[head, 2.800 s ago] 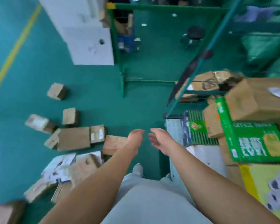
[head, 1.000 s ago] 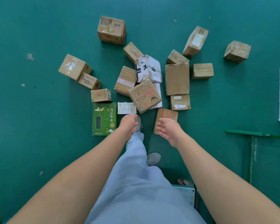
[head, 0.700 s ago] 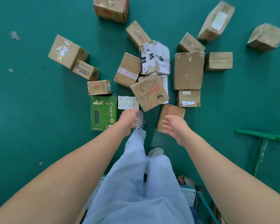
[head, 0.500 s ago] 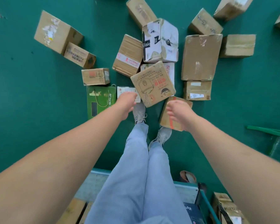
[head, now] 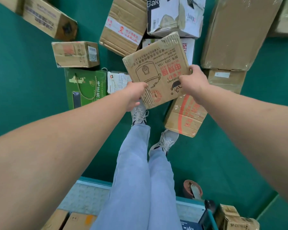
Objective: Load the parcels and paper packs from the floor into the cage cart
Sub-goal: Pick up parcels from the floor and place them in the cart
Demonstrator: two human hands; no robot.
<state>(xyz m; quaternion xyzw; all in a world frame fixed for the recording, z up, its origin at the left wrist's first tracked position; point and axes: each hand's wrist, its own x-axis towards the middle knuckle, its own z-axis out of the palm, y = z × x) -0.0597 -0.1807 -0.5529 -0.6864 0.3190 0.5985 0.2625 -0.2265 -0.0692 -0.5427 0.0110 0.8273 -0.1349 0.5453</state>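
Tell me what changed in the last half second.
Both hands reached down: the left hand and right hand now grip the cooker-print box at opposite edges. The green gift box and red-taped box stayed put.

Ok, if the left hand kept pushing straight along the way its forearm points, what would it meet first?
The left hand already grips the near-left edge of the rice-cooker carton, so that carton comes first. Beyond it the line probably runs to the black-and-white box, though depth from overhead is hard to judge.
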